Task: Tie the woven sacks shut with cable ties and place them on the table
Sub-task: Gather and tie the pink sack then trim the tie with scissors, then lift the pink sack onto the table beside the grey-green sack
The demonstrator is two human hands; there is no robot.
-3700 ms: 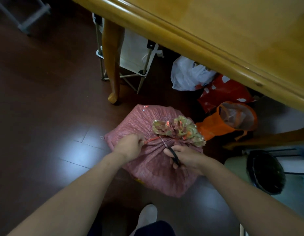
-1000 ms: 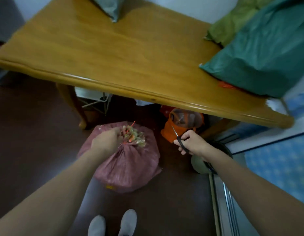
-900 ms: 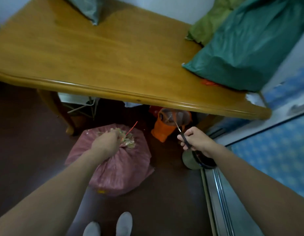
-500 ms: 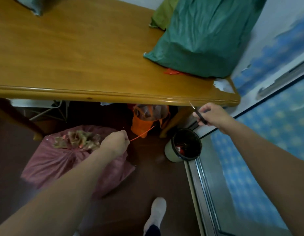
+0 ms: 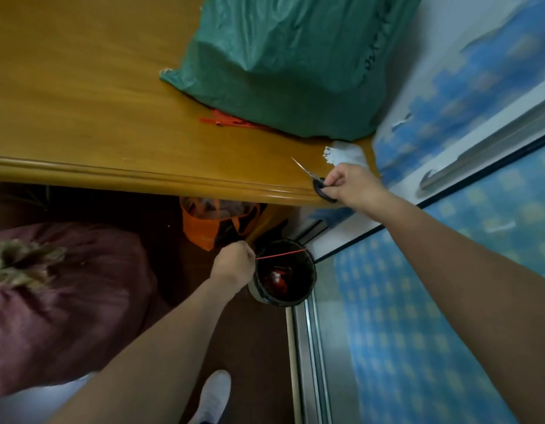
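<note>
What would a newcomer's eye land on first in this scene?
The big green woven sack lying on the yellow wooden table dominates the top. Below, the left hand pinches a thin red cable-tie strip over a round black-lined bin on the floor, while the right hand holds small black-handled scissors at the table's edge.

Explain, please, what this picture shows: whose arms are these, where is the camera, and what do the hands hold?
There is no machine: a person works with bare hands, and the camera sits on their head, looking down, so both arms reach in from below. The left hand pinches a thin red strip, seemingly a cable tie piece, over a dark bin. The right hand holds scissors at the edge of the wooden table. On the table lie a green sack and red cable ties. A pink sack sits on the floor.
</note>
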